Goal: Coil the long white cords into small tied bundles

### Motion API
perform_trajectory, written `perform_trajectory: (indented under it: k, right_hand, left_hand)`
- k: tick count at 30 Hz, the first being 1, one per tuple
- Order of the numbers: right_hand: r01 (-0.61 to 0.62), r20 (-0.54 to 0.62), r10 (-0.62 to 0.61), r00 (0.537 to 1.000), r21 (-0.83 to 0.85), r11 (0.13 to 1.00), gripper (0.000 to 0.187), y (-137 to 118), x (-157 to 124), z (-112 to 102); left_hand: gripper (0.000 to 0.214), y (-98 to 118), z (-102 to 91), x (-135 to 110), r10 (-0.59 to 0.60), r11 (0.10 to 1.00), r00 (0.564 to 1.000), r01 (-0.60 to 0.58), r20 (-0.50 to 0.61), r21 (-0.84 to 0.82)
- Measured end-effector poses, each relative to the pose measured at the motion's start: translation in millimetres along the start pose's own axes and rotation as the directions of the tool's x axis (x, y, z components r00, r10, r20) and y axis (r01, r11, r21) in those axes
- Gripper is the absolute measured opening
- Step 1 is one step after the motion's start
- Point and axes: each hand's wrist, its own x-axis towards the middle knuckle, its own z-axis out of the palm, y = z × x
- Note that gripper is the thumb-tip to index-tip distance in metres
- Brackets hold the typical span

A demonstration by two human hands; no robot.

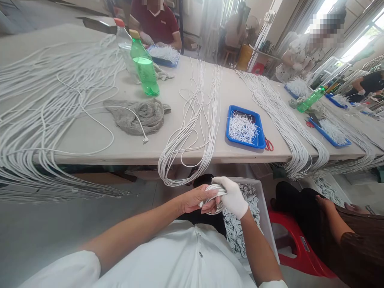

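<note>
My bare left hand (196, 199) and gloved right hand (232, 197) both close around a small coil of white cable (213, 195), held over my lap below the table (90, 136) edge. Behind it sits a bin of coiled cables (250, 200). On the table, loose white cables (195, 128) hang beside a blue tray (244, 142).

The right hand (233, 197) wears a snug white glove (237, 203) that ends at the wrist, while the left hand (196, 199) wears nothing. Both forearms are uncovered. Behind the hands is a white short-sleeved shirt (177, 262) with small dark buttons (200, 254) down its front. Its left sleeve (75, 268) and right sleeve (271, 284) end above the elbows. Dark clothing (207, 218) shows just beneath the hands.
</note>
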Motion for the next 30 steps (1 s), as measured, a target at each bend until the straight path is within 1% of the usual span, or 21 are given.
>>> perform_trajectory:
  k: [1, 3, 4, 6, 8, 10, 12, 14, 16, 17, 21, 22, 23, 25, 26, 28, 30]
  right_hand:
    - [-0.064, -0.025, 0.066, 0.997, 0.073, 0.995, 0.037, -1, 0, -1]
    - [-0.174, -0.065, 0.195, 0.979, 0.236, 0.956, 0.031, -4, -1, -4]
    - [-0.198, -0.081, 0.231, 0.97, 0.295, 0.935, 0.032, -7, -1, -4]
    - [-0.181, -0.137, 0.238, 0.961, 0.336, 0.924, 0.035, -13, -3, -4]
    - [-0.145, -0.196, 0.218, 0.956, 0.331, 0.932, 0.035, -19, -4, -1]
    - [-0.123, -0.235, 0.214, 0.948, 0.347, 0.93, 0.033, -22, -2, 4]
    - [-0.093, -0.244, 0.195, 0.95, 0.374, 0.923, 0.035, -22, 1, 8]
    - [-0.035, -0.244, 0.134, 0.96, 0.372, 0.928, 0.037, -21, 4, 10]
    - [-0.001, -0.221, 0.08, 0.972, 0.337, 0.941, 0.037, -20, 6, 10]
    - [0.003, -0.214, 0.065, 0.975, 0.304, 0.953, 0.036, -20, 6, 10]
    - [0.021, -0.193, -0.008, 0.981, 0.066, 0.998, 0.038, -22, 2, 6]
    - [0.033, -0.173, -0.027, 0.985, 0.03, 0.999, 0.04, -22, 1, 5]
    - [0.037, -0.144, -0.035, 0.989, 0.011, 0.999, 0.041, -20, 0, 4]
    - [0.016, -0.093, -0.017, 0.996, -0.012, 1.0, 0.039, -15, 0, 3]
    - [-0.001, -0.085, -0.003, 0.996, -0.037, 0.999, 0.038, -13, 0, 3]
    - [-0.004, -0.087, -0.008, 0.996, -0.137, 0.991, 0.04, -10, -1, 3]
    - [0.049, -0.084, -0.07, 0.994, -0.234, 0.971, 0.046, -12, -3, 2]
  left_hand:
    - [0.032, 0, 0.1, 0, 0.022, 1.0, 0.999, -0.021, -0.025, 0.02]
    - [0.027, 2, -0.2, -2, 0.076, 0.995, 0.993, -0.068, -0.093, 0.079]
    - [0.025, 2, -0.8, -3, 0.103, 0.989, 0.987, -0.089, -0.124, 0.114]
    - [0.023, 2, -2.6, -4, 0.134, 0.979, 0.98, -0.108, -0.148, 0.172]
    - [0.023, -1, -3.9, -6, 0.109, 0.975, 0.987, -0.082, -0.119, 0.207]
    - [0.025, -5, -2.9, -6, 0.054, 0.978, 0.997, -0.04, -0.061, 0.205]
    - [0.029, -9, 0.8, -7, 0.026, 0.989, 1.0, -0.027, 0.005, 0.143]
    - [0.033, -10, 5.6, -7, 0.018, 0.999, 0.997, -0.02, 0.07, 0.039]
    - [0.035, -9, 8.6, -6, 0.0, 0.999, 0.993, 0.004, 0.117, -0.039]
    - [0.035, -8, 8.8, -6, -0.002, 0.999, 0.993, 0.008, 0.114, -0.051]
    - [0.04, -10, 3.5, -4, 0.073, 0.997, 0.997, -0.073, -0.03, -0.005]
    - [0.041, -11, 2.5, -4, 0.068, 0.998, 0.997, -0.068, -0.031, -0.009]
    - [0.041, -12, 2.0, -4, 0.048, 0.999, 0.999, -0.048, -0.011, -0.025]
    - [0.04, -14, 2.7, -5, 0.004, 0.998, 0.999, -0.001, 0.044, -0.067]
    - [0.041, -15, 3.5, -6, 0.002, 0.997, 0.999, 0.002, 0.046, -0.081]
    - [0.043, -15, 5.1, -6, 0.027, 0.995, 1.0, -0.026, 0.004, -0.101]
    - [0.045, -14, 6.2, -7, 0.04, 0.992, 0.999, -0.041, -0.017, -0.118]
